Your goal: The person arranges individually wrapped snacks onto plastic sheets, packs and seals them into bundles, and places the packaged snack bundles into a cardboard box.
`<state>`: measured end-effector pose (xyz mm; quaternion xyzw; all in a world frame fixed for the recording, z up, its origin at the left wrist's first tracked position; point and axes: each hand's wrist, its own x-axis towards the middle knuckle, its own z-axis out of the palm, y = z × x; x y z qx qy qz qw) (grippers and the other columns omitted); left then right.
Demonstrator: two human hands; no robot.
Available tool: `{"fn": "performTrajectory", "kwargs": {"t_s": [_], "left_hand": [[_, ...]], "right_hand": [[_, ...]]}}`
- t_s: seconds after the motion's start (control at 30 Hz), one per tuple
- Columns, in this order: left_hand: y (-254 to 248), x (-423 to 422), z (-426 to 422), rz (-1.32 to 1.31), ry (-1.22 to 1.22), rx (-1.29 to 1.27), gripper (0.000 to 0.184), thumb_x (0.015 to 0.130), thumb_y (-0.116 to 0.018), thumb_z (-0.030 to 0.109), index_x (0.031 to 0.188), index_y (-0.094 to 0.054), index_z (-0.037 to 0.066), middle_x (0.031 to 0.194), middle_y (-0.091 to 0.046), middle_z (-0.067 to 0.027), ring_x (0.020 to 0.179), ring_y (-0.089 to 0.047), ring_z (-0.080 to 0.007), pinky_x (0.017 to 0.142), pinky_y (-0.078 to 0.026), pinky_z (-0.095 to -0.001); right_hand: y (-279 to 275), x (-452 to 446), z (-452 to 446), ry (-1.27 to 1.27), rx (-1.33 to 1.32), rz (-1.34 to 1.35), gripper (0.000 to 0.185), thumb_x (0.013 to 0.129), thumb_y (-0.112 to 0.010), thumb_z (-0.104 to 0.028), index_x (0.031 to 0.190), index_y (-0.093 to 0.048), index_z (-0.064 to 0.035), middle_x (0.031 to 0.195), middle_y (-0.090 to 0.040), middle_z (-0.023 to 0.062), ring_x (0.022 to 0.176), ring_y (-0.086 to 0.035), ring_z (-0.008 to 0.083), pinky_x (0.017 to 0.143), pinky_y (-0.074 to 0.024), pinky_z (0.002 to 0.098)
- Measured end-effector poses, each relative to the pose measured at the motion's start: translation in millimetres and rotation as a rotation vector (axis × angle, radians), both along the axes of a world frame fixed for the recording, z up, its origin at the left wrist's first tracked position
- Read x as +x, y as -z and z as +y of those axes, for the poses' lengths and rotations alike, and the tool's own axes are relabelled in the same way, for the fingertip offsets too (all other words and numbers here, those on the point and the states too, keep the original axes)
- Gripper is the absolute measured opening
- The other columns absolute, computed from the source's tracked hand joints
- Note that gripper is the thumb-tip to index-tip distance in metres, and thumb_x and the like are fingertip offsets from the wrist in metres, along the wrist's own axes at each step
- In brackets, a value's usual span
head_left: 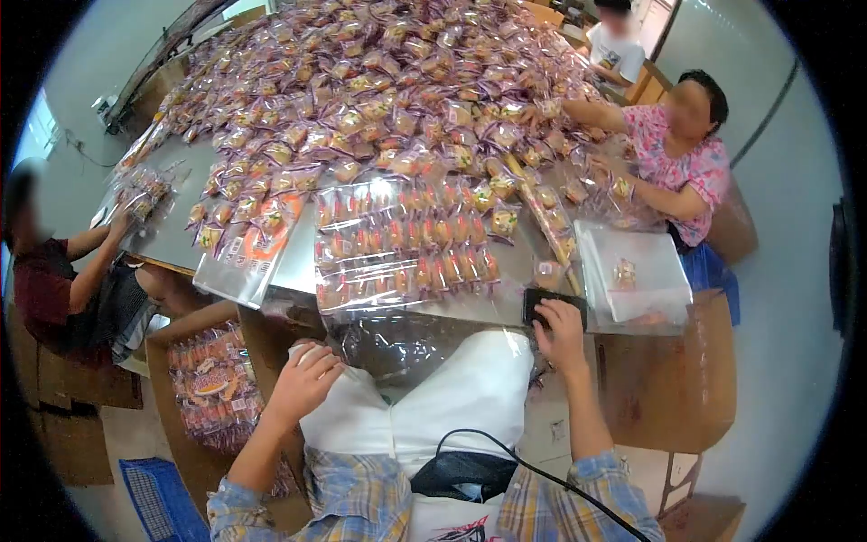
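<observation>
My left hand (312, 375) lies over my left knee, its fingers stretched out and nothing in them. At the table's front edge my right hand (560, 332) touches a black phone (535, 310) with its fingertips; the phone lies flat. Between my hands, a clear plastic bag (361, 307) holds rows of small wrapped cakes (442, 233), and its loose end hangs over the edge toward my lap. One single wrapped piece (547, 273) sits just beyond the phone.
A large heap of wrapped cakes (379, 81) covers the table's back. Flat bags lie in stacks on the left (237, 271) and right (623, 244). A carton (163, 361) with filled bags stands by my left leg. Co-workers sit left (54, 289) and right (673, 154); another person (617, 50) is behind.
</observation>
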<state>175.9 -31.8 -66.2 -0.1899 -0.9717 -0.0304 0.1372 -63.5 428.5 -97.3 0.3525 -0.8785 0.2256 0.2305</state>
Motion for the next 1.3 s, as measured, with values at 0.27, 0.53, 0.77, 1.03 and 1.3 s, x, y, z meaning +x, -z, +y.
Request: {"fn": "performTrajectory", "kwargs": {"t_s": [0.27,0.53,0.77,1.03,1.3], "left_hand": [[-14.2,-8.4,-1.0,0.107,0.015,0.164,0.023,0.08,-0.076,0.003,0.103,-0.074,0.007,0.103,-0.075,-0.0038,0.105,-0.069,-0.0256,0.101,-0.051,-0.0454],[-23.3,0.4,-1.3,0.149,-0.096,0.332,0.02,0.081,-0.076,0.0,0.1,-0.075,0.004,0.099,-0.075,-0.0051,0.099,-0.068,-0.0251,0.093,-0.052,-0.0425],[-13.7,-1.2,-0.4,0.134,-0.067,0.358,0.026,0.075,-0.077,-0.002,0.1,-0.075,0.007,0.1,-0.075,-0.0041,0.096,-0.068,-0.0252,0.093,-0.052,-0.0432],[-8.6,19.6,-5.2,-0.013,-0.015,0.391,0.023,0.076,-0.08,0.001,0.097,-0.078,0.01,0.1,-0.077,-0.0009,0.097,-0.07,-0.0195,0.094,-0.053,-0.0408],[-26.7,41.3,-1.3,-0.053,-0.062,0.576,0.022,0.079,-0.08,0.0,0.1,-0.078,0.007,0.103,-0.078,-0.0047,0.095,-0.069,-0.024,0.088,-0.052,-0.0393]], "right_hand": [[-27.4,-23.0,-12.6,-0.109,0.059,-0.271,0.051,0.083,-0.074,-0.023,0.13,-0.064,-0.0066,0.143,-0.058,0.0164,0.133,-0.052,0.0398,0.114,-0.0396,0.0516],[-41.8,-18.4,-42.6,-0.35,0.168,-0.285,0.067,0.075,-0.073,-0.022,0.138,-0.059,-0.0048,0.146,-0.054,0.02,0.136,-0.049,0.0403,0.117,-0.0375,0.0534],[-20.8,5.4,-40.3,-0.373,0.304,0.071,0.044,0.073,-0.078,-0.008,0.116,-0.071,-0.0118,0.128,-0.066,0.0087,0.127,-0.057,0.0308,0.11,-0.0412,0.0488],[-21.0,23.8,-31.1,-0.395,0.042,-0.095,0.02,0.073,-0.085,-0.007,0.09,-0.076,-0.0132,0.076,-0.063,0.0002,0.081,-0.06,0.0211,0.088,-0.0439,0.0412],[-52.5,50.6,-21.2,-0.308,-0.187,-0.162,0.017,0.075,-0.083,-0.002,0.088,-0.076,-0.0093,0.084,-0.069,0.0017,0.089,-0.063,0.0258,0.09,-0.0464,0.0402]]}}
